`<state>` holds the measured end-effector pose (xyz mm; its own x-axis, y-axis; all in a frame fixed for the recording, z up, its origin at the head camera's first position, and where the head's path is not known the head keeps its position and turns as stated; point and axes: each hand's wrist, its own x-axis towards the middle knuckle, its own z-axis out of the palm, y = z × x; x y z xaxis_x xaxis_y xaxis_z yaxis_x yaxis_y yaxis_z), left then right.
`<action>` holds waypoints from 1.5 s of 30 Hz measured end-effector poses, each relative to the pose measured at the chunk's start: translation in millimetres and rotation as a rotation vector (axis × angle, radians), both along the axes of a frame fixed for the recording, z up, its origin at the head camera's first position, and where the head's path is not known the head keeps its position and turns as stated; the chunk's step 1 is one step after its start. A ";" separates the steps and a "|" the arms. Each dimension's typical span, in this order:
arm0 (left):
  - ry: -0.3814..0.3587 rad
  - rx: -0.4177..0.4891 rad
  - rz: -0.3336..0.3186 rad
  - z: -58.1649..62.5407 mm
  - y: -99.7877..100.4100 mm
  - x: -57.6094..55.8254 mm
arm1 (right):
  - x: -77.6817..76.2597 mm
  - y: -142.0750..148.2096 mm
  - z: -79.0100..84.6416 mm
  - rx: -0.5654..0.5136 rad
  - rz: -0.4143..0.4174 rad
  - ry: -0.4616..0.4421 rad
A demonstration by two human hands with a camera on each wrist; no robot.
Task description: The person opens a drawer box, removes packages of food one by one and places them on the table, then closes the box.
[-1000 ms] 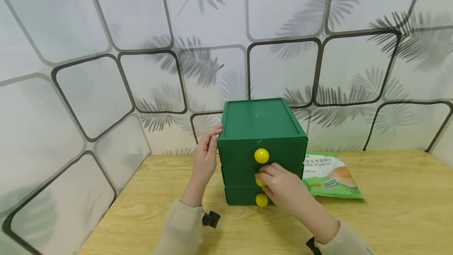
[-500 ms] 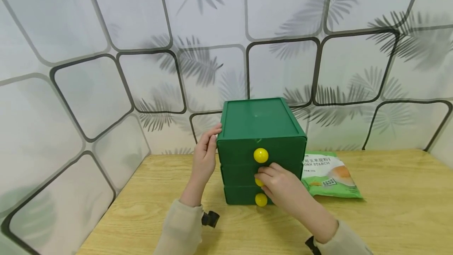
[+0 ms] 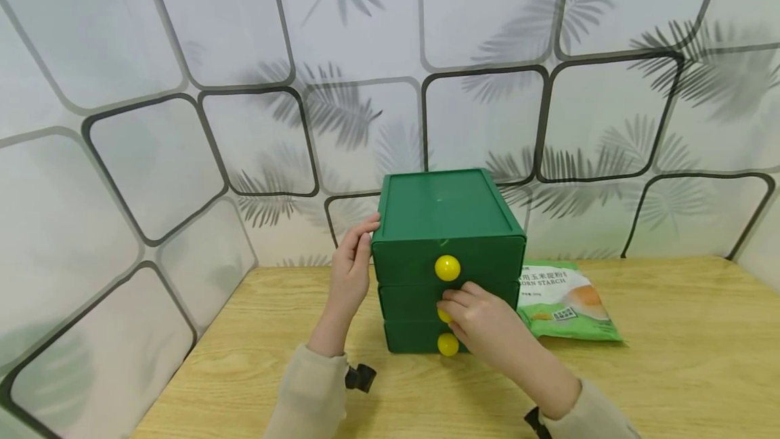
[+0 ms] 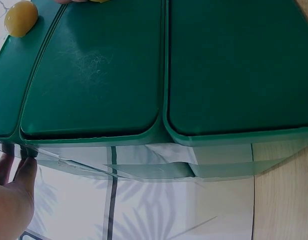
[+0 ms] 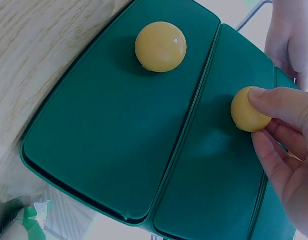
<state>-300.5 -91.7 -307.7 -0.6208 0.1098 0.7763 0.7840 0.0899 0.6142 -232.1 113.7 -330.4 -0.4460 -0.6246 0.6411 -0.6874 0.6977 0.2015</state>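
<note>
A green three-drawer box (image 3: 447, 212) stands on the wooden table (image 3: 670, 358), each drawer with a yellow ball knob. My right hand (image 3: 453, 307) pinches the middle knob (image 3: 444, 316) between thumb and fingers; in the right wrist view the fingertips (image 5: 274, 107) wrap that knob (image 5: 248, 110), and the bottom knob (image 5: 160, 46) is free. The top knob (image 3: 447, 267) is untouched. All drawers look closed. My left hand (image 3: 352, 269) rests flat against the box's left side near the top corner, with its fingers (image 4: 11, 190) against the green wall (image 4: 118, 75).
A green and white corn starch bag (image 3: 563, 300) lies flat on the table just right of the box. A tiled wall with leaf shadows stands close behind and on the left. Bare tabletop lies in front and to the far right.
</note>
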 end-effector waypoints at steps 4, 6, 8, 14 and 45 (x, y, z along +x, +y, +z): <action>0.007 -0.001 0.003 -0.7 -1.1 0.0 | 0.1 -0.1 -0.2 0.001 0.008 0.007; 0.007 0.000 0.003 -1.2 -1.7 -0.3 | 0.1 -0.1 -0.3 0.002 0.010 0.008; 0.006 0.001 0.002 -1.8 -2.3 -0.7 | 0.0 -0.2 -0.3 0.003 0.013 0.008; 0.006 -0.003 0.006 -1.9 -2.7 -0.5 | 0.7 0.6 -0.5 0.012 0.033 0.000; -0.041 -0.004 0.001 16.6 3.5 21.7 | 19.1 2.5 3.3 0.052 0.108 0.051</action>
<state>-278.8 -88.2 -291.1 -0.6521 0.1123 0.7498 0.7581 0.0932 0.6454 -213.0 116.1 -327.1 -0.3419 -0.7003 0.6266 -0.7460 0.6078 0.2723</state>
